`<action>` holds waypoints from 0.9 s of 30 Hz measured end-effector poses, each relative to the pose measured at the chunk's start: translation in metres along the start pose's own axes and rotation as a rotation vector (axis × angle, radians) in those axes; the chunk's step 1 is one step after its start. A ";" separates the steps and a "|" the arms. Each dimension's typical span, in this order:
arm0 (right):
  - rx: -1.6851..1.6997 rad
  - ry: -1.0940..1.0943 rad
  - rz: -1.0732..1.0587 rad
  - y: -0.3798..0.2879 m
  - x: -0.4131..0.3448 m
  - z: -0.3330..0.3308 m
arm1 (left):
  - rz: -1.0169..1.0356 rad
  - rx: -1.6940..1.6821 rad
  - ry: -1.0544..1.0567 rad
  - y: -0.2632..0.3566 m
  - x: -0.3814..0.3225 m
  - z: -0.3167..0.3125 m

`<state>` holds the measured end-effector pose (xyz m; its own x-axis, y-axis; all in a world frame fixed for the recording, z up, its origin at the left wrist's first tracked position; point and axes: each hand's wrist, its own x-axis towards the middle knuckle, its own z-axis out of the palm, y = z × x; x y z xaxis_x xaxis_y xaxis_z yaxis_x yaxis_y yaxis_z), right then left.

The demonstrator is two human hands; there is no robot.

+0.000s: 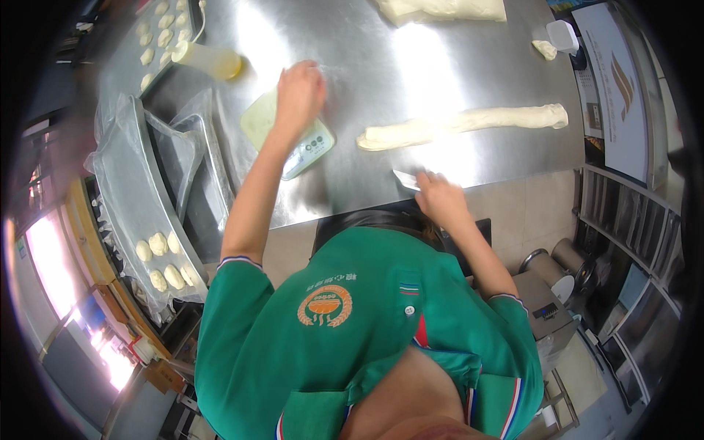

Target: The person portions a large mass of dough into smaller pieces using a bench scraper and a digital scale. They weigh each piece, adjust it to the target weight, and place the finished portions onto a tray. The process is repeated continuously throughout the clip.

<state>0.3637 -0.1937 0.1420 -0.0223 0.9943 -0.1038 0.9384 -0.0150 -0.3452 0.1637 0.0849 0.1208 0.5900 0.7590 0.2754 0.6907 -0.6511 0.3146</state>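
Note:
My left hand (301,93) hangs over a pale green digital kitchen scale (258,118) on the steel worktop. Its fingers are curled and blurred, and whatever may be under them is hidden. In my right hand (443,201), near the worktop's front edge, is a white flat dough scraper (406,180), its blade pointing left. A long roll of pale dough (467,122) lies across the worktop just beyond the scraper, apart from it.
A squeeze bottle of yellow liquid (212,60) lies left of the scale. Trays hold dough pieces (165,37) at far left and more dough pieces (172,275) nearer me. A large dough slab (443,8) rests at the back; a small dough lump (544,49) sits beside a white container (562,37).

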 end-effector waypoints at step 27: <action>0.170 0.107 0.114 -0.024 0.125 0.031 | -0.088 -0.334 0.014 0.091 -0.127 0.074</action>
<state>0.3277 -0.0720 0.1082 0.1261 0.9905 -0.0548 0.8607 -0.1367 -0.4904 0.1826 -0.0705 0.0477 0.5270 0.8135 0.2458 0.5619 -0.5506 0.6174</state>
